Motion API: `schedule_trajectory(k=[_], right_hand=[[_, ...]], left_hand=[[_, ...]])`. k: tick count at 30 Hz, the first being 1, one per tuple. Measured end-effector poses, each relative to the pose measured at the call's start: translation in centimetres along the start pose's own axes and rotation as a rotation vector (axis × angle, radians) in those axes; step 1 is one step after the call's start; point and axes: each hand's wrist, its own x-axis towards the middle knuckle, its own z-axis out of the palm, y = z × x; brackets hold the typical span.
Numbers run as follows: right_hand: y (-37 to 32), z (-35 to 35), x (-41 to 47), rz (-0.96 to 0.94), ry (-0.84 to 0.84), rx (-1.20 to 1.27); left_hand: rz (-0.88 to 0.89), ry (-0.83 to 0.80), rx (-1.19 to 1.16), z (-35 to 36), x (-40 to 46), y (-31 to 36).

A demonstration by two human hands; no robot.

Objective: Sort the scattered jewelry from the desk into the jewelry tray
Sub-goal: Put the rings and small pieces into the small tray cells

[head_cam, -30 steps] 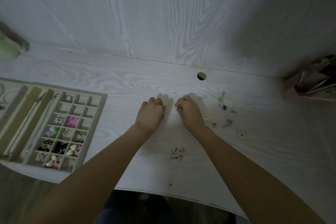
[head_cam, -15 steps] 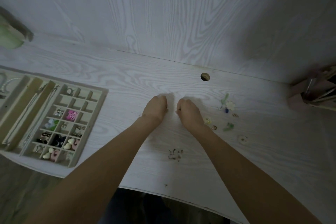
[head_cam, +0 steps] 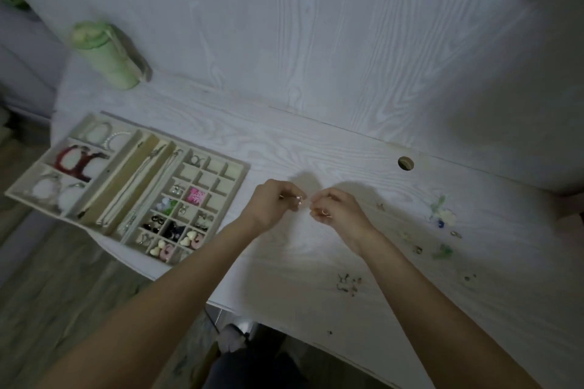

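The beige jewelry tray (head_cam: 240,169) lies at the left on the white desk, its small compartments holding earrings, hearts and a pink piece. My left hand (head_cam: 273,207) and my right hand (head_cam: 339,210) hover close together just right of the tray. The left hand pinches a small pinkish earring (head_cam: 298,198) at its fingertips. A small ring-like earring (head_cam: 325,212) is pinched in the right hand. Scattered jewelry lies to the right: green and white pieces (head_cam: 442,215), a green piece (head_cam: 444,251) and a dark cluster (head_cam: 347,283).
A green bottle (head_cam: 106,55) stands at the back left against the wall. A round cable hole (head_cam: 405,163) is in the desk near the back. The desk's front edge runs below my forearms, with floor at the lower left.
Both hands have lifted off the desk and shifted left toward the tray, each now holding a small earring. The view has swung left, showing the whole tray and the bottle.
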Motion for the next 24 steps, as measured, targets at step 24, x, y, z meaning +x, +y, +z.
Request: schedule_trajectory(k=[24], right_hand=[[-1.7, 19.2, 1.9, -0.117, -0.11, -0.272]], left_hand=[[-0.074, 0.004, 0.426, -18.6, -6.1, -11.3]])
